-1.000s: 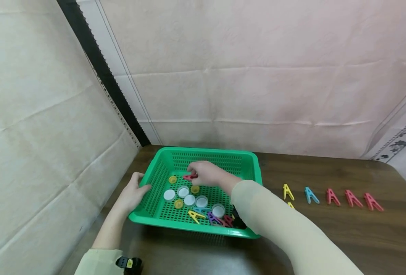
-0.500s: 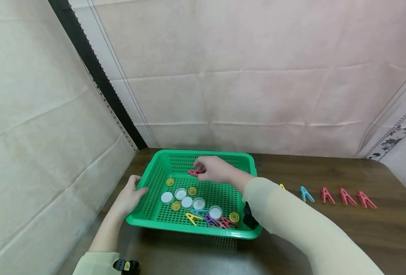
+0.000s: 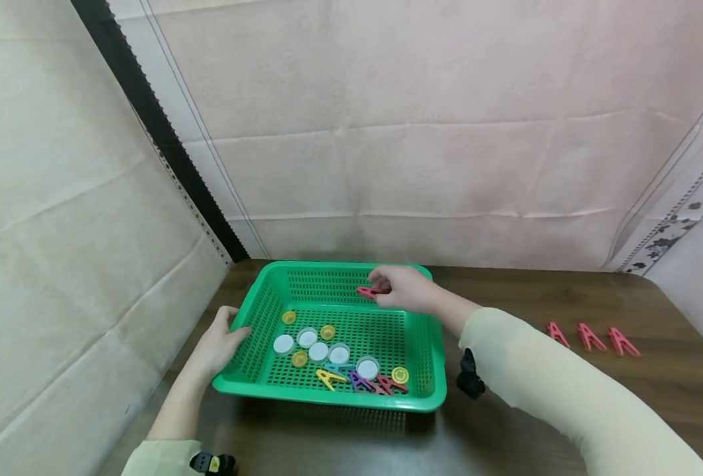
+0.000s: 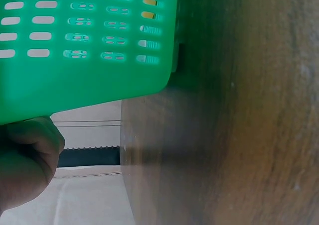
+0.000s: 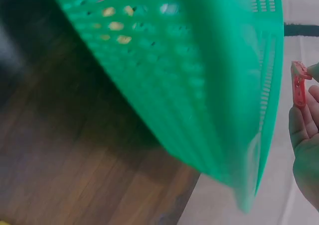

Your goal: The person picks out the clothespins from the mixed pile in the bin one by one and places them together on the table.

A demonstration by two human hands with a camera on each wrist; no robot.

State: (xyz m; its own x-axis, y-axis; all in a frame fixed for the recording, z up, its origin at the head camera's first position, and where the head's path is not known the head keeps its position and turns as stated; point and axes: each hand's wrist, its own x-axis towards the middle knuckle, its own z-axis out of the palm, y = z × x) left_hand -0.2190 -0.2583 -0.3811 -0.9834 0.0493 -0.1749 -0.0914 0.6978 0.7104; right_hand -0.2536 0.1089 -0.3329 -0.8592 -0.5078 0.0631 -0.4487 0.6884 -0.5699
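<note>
Since a second ago the right hand (image 3: 407,289) has travelled rightward over the green plastic basket (image 3: 323,395), taking the red clothespin (image 3: 366,291) from above the middle towards the far right corner. Thumb and fingertips pinch that clothespin, apparently by one end so that the rest stays clear; the right-wrist view shows it raised against the pale cloth backdrop (image 5: 293,205). The left hand (image 3: 216,342) grips the basket's left rim much as before, thumb on the inner side, probably to keep it from sliding. Inside, the pieces keep their arrangement: white round caps (image 3: 283,344) and yellow round caps (image 3: 299,358) lie scattered on the perforated floor, while a yellow clothespin (image 3: 330,379), a purple clothespin (image 3: 360,381), a partly covered blue one (image 3: 336,367) and some overlapping red ones (image 3: 392,384) gather along the near side, perhaps simply heaped there. A yellow cap (image 3: 400,375) at the right, largely covered by the arm earlier, now shows. Out on the wooden tabletop (image 3: 518,294), three red clothespins (image 3: 592,337) stand in a spaced row, while their yellow and blue neighbours have disappeared behind the right sleeve (image 3: 565,396).
</note>
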